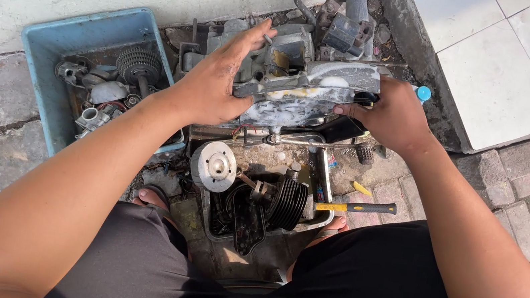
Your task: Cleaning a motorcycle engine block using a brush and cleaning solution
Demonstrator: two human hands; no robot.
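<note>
A grey metal engine casing (306,90), smeared with white and yellowish foam, sits in front of me on the stone ground. My left hand (216,79) presses flat against its left side, fingers spread over the top edge. My right hand (393,117) grips its right end, fingers curled around something dark that I cannot make out. A small blue cap (424,93) shows just past that hand.
A blue plastic tub (48,48) at left holds gears and small engine parts. Below the casing lie a round metal flywheel (213,165), a black finned cylinder (286,203) in a metal tray, and a yellow-handled hammer (355,207). White tiles rise at upper right.
</note>
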